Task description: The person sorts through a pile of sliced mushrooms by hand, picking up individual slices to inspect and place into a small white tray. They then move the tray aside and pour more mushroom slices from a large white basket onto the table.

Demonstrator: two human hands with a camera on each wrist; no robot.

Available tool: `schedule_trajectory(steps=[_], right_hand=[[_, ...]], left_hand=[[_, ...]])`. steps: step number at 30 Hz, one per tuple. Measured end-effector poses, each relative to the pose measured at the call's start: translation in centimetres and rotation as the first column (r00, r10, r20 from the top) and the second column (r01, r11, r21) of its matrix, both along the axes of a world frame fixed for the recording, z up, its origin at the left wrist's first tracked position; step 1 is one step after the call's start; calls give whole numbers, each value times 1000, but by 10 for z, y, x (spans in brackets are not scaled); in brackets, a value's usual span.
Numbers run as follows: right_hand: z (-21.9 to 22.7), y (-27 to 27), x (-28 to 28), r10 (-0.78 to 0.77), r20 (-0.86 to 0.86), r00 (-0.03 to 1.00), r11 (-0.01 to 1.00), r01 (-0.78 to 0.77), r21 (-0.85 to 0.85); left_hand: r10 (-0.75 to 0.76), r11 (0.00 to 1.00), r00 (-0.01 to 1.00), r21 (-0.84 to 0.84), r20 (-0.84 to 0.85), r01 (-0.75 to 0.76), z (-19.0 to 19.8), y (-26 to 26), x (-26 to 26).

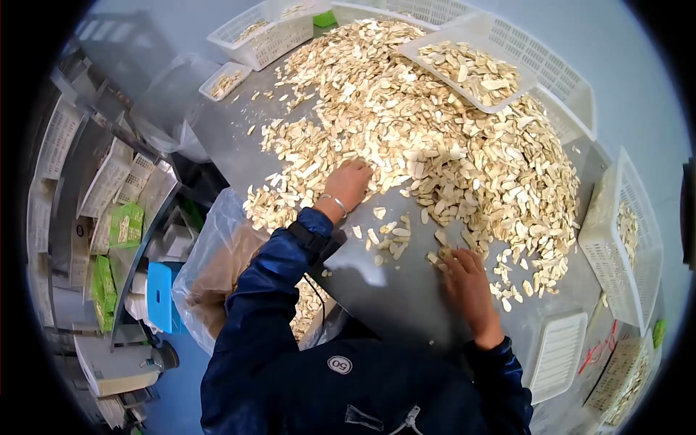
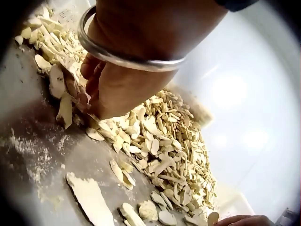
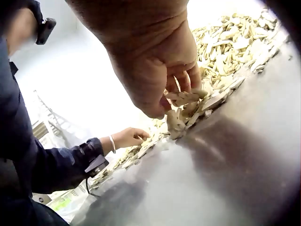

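A large heap of pale dried slices (image 1: 377, 109) covers much of the metal table (image 1: 362, 286). At the near edge of the heap my left hand (image 1: 346, 185), with a silver bangle at its wrist, reaches down with bent fingers. In the left wrist view its fingers grip a few slices (image 2: 58, 84) close over the table. My right hand (image 1: 470, 286) is at the heap's lower right edge. Its thumb and fingers pinch slices (image 3: 184, 98) in the right wrist view. Between the hands lie several loose slices (image 1: 391, 238) on the metal.
A white basket with slices (image 1: 500, 87) sits on the heap's far side, with another basket (image 1: 616, 239) at right. A ribbed white tray (image 1: 558, 355) lies near right. Below the left forearm hang a clear plastic bag (image 1: 210, 254) and a container of slices (image 1: 308, 308).
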State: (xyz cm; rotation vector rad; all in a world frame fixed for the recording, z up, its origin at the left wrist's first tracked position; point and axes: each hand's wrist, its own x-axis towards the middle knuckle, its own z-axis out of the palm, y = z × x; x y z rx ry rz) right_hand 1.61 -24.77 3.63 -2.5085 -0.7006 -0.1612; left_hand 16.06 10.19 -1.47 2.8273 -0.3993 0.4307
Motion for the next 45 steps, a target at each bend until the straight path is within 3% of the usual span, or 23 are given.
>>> schedule_trajectory(steps=[7, 10, 11, 14, 15, 18, 20, 21, 22, 24, 27, 28, 30, 31, 32, 33, 37, 40, 41, 44, 45], right_hand=[[-1, -7, -27, -154, -44, 987, 981, 159, 112], [-4, -10, -34, -220, -25, 975, 960, 222, 172], [-6, -10, -37, -236, -28, 971, 955, 237, 176], [-10, -10, -45, -253, -25, 967, 951, 253, 180], [-14, -10, -45, -236, -22, 972, 955, 236, 179], [-5, -5, -47, -181, -80, 980, 959, 194, 209], [-1, -4, -47, -136, -139, 981, 965, 163, 206], [0, -4, -48, -138, -125, 983, 965, 162, 208], [0, -5, -48, -142, -117, 983, 964, 164, 209], [2, -10, -50, -160, -115, 980, 961, 181, 210], [4, -25, -41, -248, -28, 968, 942, 248, 225], [3, -30, -36, -283, 14, 959, 933, 272, 236], [2, -42, -23, -332, 39, 942, 929, 319, 190], [-2, -45, -14, -348, 76, 934, 928, 331, 173], [-7, -48, -5, -360, 113, 926, 927, 342, 155], [-12, -50, 3, -348, 111, 931, 932, 331, 147], [-31, -46, 34, -319, 145, 936, 945, 304, 116], [-39, -43, 45, -309, 198, 930, 951, 296, 89], [-43, -46, 45, -302, 207, 931, 953, 295, 67], [-59, -67, 35, -320, 174, 931, 947, 311, 78], [-51, -77, 24, -335, 141, 932, 941, 323, 98]], left_hand=[[-1, 994, 991, -111, -133, -14, 9, 3, -2], [-61, 979, 990, -198, -127, 35, 27, 0, -3], [-123, 973, 992, -203, -40, 112, 35, -3, -2], [-308, 855, 845, -516, -438, 44, 76, -14, 5], [-424, 805, 794, -583, -437, 109, 82, -16, 12], [-532, 847, 629, -352, -567, 399, 121, -39, 52], [-409, 908, 751, -314, -519, 277, 156, -62, 89], [-437, 790, 805, -600, -402, 129, 175, -70, 99], [-419, 566, 859, -824, -293, -5, 191, -78, 103], [-357, 225, 933, -974, -51, 33, 210, -94, 101], [-396, 442, 910, -894, -124, 70, 167, -104, 78], [-421, 555, 873, -831, -246, 34, 140, -115, 60], [-575, 720, 786, -595, -225, 357, 68, -127, 29], [-592, 771, 778, -430, -212, 470, 62, -137, 3], [-625, 759, 764, -351, -159, 548, 44, -146, -14], [-641, 743, 744, -398, -190, 539, 37, -154, -29], [-548, 821, 829, -265, -116, 506, 8, -177, -57], [-618, 757, 767, -392, -170, 523, 10, -187, -75], [-681, 704, 683, -492, -263, 513, 13, -187, -80], [-661, 709, 648, -598, -377, 375, 37, -180, -98], [-596, 758, 696, -567, -400, 324, 49, -177, -106]])
